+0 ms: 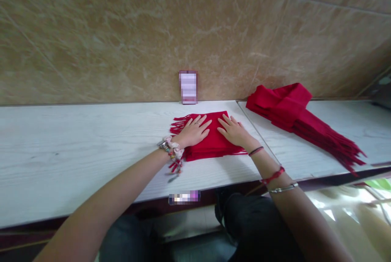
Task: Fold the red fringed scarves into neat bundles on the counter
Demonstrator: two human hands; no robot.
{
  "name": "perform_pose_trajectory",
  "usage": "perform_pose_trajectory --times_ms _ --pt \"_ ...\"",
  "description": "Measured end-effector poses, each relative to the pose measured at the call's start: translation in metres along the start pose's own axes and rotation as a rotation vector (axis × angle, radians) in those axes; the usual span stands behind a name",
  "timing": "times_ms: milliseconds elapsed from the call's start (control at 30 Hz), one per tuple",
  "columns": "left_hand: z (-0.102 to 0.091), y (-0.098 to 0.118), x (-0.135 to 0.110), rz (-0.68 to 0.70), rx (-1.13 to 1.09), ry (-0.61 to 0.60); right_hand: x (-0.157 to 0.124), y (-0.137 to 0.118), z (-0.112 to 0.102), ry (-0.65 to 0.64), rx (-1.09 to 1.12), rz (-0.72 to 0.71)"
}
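Observation:
A red fringed scarf point(210, 148) lies folded into a flat rectangle on the white table, with fringe showing at its left and right ends. My left hand point(194, 131) rests flat on its left part, fingers spread. On the right part lies my right hand point(233, 131), its fingers also stretched out and apart. Neither hand grips the cloth. To the right is another heap of red fringed scarf cloth point(287, 107), loosely folded over itself, its fringe pointing toward the table's front right edge.
A phone point(188, 87) with a blurred screen leans upright against the brown tiled wall point(122, 38) behind the scarf. The white wood-grain table point(76, 152) has a seam right of the folded scarf. A dark object point(383, 91) stands at the far right.

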State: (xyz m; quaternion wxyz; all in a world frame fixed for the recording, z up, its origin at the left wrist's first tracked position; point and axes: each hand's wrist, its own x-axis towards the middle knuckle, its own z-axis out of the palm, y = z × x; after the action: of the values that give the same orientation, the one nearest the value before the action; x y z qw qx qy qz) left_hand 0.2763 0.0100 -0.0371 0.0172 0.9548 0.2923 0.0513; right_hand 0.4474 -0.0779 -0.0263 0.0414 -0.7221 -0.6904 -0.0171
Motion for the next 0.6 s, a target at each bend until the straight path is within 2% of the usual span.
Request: perform_pose_trajectory --times_ms 167,233,300,400,500,600 --pt "-0.002 -0.050 -0.056 -0.074 0.028 0.003 0.001 -0.044 -0.004 -0.097 0.065 -0.003" --pt "-0.003 -0.066 -0.075 -0.079 0.035 0.003 0.003 -0.065 -0.008 -0.060 0.058 -0.038" --pt "-0.004 -0.079 -0.090 -0.080 0.043 0.003 0.006 -0.089 -0.014 0.042 0.037 -0.084" --pt "-0.005 -0.090 -0.107 -0.087 0.041 0.009 0.013 -0.121 -0.017 0.159 0.046 -0.173" --pt "-0.005 -0.092 -0.116 -0.108 0.023 0.034 0.021 -0.138 -0.010 0.065 0.070 -0.222" --pt "-0.004 -0.091 -0.118 -0.131 -0.013 0.084 0.027 -0.140 0.002 -0.033 0.087 -0.215"
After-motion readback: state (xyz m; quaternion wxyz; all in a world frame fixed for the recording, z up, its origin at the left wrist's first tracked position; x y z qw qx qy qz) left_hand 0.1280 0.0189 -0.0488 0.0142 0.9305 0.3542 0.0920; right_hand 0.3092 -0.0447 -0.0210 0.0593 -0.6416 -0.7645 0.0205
